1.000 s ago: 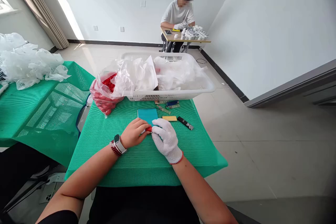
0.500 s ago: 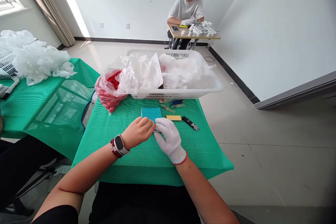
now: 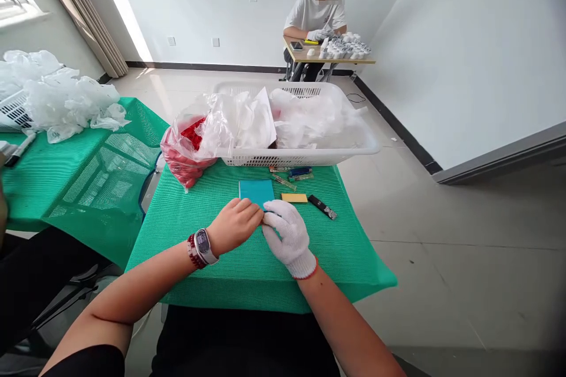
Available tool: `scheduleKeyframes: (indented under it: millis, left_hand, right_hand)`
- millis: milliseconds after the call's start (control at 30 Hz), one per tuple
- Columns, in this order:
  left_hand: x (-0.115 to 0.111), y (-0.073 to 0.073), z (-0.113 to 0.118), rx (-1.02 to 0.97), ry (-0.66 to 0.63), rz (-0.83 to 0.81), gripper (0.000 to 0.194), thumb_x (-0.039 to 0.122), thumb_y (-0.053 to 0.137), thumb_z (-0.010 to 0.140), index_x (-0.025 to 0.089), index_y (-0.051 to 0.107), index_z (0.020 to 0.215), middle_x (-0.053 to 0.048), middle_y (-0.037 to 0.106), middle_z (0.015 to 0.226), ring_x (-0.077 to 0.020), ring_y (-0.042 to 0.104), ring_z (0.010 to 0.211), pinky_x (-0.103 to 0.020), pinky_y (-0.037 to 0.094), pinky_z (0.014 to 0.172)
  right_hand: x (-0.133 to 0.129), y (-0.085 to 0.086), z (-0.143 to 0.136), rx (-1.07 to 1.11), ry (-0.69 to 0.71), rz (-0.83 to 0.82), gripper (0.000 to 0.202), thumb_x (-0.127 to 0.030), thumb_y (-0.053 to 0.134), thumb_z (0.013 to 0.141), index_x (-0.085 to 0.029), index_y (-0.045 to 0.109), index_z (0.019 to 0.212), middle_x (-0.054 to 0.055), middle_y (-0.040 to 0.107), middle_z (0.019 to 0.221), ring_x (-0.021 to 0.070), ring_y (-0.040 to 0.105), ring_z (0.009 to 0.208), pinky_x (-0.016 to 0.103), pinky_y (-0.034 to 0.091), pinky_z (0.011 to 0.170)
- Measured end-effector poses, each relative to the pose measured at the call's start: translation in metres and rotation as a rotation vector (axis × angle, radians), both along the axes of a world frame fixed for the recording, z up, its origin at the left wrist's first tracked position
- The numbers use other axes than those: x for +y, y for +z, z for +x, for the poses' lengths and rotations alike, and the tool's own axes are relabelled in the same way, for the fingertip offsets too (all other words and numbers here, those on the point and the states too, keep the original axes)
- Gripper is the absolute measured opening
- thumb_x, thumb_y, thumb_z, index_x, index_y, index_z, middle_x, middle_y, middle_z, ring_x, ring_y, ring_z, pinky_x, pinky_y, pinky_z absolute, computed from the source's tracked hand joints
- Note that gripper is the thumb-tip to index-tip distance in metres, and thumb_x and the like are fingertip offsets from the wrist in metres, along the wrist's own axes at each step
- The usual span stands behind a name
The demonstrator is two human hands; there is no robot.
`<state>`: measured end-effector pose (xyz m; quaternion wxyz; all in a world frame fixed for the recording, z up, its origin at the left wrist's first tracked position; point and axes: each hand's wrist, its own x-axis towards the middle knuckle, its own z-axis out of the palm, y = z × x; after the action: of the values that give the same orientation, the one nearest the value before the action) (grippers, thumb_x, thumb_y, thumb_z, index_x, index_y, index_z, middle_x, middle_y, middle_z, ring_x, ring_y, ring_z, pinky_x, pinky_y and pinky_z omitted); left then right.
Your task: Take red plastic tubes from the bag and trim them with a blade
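My bare left hand, with a watch and beads at the wrist, is closed, its fingertips meeting those of my right hand. A white knitted glove with a red cuff covers the right hand, whose fingers are curled in. Whatever small thing lies between the fingertips is hidden. Just beyond them a flat blue square rests on the green mesh cloth. To its right lie a yellow block and a black utility knife. Several pen-like items are behind these.
A white plastic basket full of clear bags stands at the table's far side. Left of it sits a clear bag of red pieces. Another green-covered table is at left. A gloved person sits at a far table.
Both hands stay together at nearly the same spot, with a slight shift of the fingers. The whole view has drifted a little.
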<state>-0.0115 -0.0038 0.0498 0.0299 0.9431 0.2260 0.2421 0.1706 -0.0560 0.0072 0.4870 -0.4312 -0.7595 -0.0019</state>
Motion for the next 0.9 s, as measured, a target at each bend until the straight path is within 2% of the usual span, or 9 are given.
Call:
scheduleKeyframes:
  millis: [100, 167, 233, 367, 467, 533, 667, 800, 900]
  left_hand:
    - [0.003, -0.005, -0.001, -0.182, 0.005, -0.385, 0.015, 0.032, 0.053, 0.099, 0.018, 0.058, 0.097, -0.005, 0.064, 0.088, -0.0167, 0.058, 0.077, -0.03, 0.049, 0.068]
    - [0.004, -0.011, -0.001, -0.293, 0.049, -0.538, 0.017, 0.033, 0.052, 0.099, 0.018, 0.058, 0.096, -0.004, 0.061, 0.087, -0.0143, 0.057, 0.073, -0.027, 0.05, 0.064]
    - [0.004, -0.018, -0.001, -0.333, 0.092, -0.465, 0.016, 0.032, 0.052, 0.099, 0.018, 0.059, 0.098, -0.005, 0.061, 0.09, -0.0157, 0.058, 0.077, -0.029, 0.052, 0.067]
    - [0.003, -0.03, -0.004, -0.268, 0.105, 0.011, 0.011, 0.024, 0.054, 0.097, 0.019, 0.062, 0.103, -0.008, 0.065, 0.094, -0.0193, 0.06, 0.082, -0.035, 0.052, 0.072]
    - [0.003, -0.033, -0.007, -0.258, 0.102, 0.191, 0.01, 0.018, 0.054, 0.096, 0.02, 0.062, 0.102, -0.006, 0.067, 0.09, -0.0188, 0.061, 0.079, -0.034, 0.05, 0.07]
    - [0.004, -0.035, -0.009, -0.257, 0.107, 0.17, 0.01, 0.021, 0.055, 0.096, 0.021, 0.063, 0.102, -0.006, 0.067, 0.09, -0.0182, 0.061, 0.079, -0.033, 0.05, 0.069]
    - [0.005, -0.037, -0.01, -0.289, 0.143, -0.009, 0.013, 0.029, 0.056, 0.096, 0.02, 0.063, 0.104, -0.006, 0.065, 0.089, -0.0178, 0.06, 0.077, -0.032, 0.051, 0.068]
    - [0.006, -0.041, -0.009, -0.379, 0.206, -0.262, 0.014, 0.031, 0.057, 0.096, 0.018, 0.058, 0.101, 0.0, 0.06, 0.074, -0.0139, 0.057, 0.064, -0.026, 0.048, 0.059]
    - [0.005, -0.043, -0.007, -0.452, 0.203, -0.462, 0.014, 0.032, 0.058, 0.094, 0.018, 0.056, 0.099, 0.003, 0.06, 0.07, -0.0107, 0.055, 0.057, -0.023, 0.046, 0.055]
  right_hand:
    - [-0.001, -0.001, 0.001, 0.017, 0.041, -0.029, 0.031, -0.018, 0.06, 0.088, -0.023, 0.06, 0.119, 0.01, 0.064, 0.121, 0.0266, 0.059, 0.119, 0.05, 0.053, 0.101]
    - [0.0, -0.003, 0.001, 0.016, 0.062, -0.059, 0.037, -0.02, 0.059, 0.088, -0.023, 0.057, 0.124, 0.011, 0.063, 0.125, 0.0274, 0.058, 0.122, 0.052, 0.051, 0.104]
    - [0.001, -0.004, 0.001, 0.009, 0.067, -0.082, 0.038, -0.021, 0.058, 0.089, -0.024, 0.056, 0.126, 0.011, 0.062, 0.127, 0.0271, 0.057, 0.123, 0.052, 0.051, 0.105]
    - [0.001, -0.002, 0.001, -0.01, 0.059, -0.118, 0.031, -0.02, 0.057, 0.09, -0.024, 0.061, 0.12, 0.01, 0.062, 0.125, 0.0258, 0.058, 0.123, 0.05, 0.052, 0.104]
    - [-0.001, 0.001, 0.0, -0.019, 0.059, -0.141, 0.03, -0.021, 0.057, 0.09, -0.024, 0.062, 0.119, 0.01, 0.063, 0.125, 0.0257, 0.058, 0.123, 0.048, 0.052, 0.104]
    - [-0.002, 0.002, -0.001, -0.023, 0.052, -0.144, 0.029, -0.022, 0.058, 0.09, -0.024, 0.062, 0.118, 0.01, 0.063, 0.125, 0.026, 0.058, 0.123, 0.049, 0.053, 0.103]
    - [-0.002, 0.0, -0.002, -0.002, 0.021, -0.093, 0.034, -0.022, 0.059, 0.089, -0.024, 0.059, 0.123, 0.01, 0.063, 0.124, 0.0267, 0.059, 0.121, 0.05, 0.053, 0.103]
    - [-0.002, -0.003, -0.001, 0.012, 0.018, -0.077, 0.039, -0.019, 0.061, 0.088, -0.024, 0.056, 0.127, 0.01, 0.064, 0.123, 0.0266, 0.059, 0.121, 0.05, 0.053, 0.103]
    - [-0.001, -0.004, -0.002, -0.005, 0.019, -0.096, 0.037, -0.019, 0.061, 0.088, -0.023, 0.058, 0.124, 0.01, 0.064, 0.122, 0.0263, 0.059, 0.121, 0.05, 0.052, 0.103]
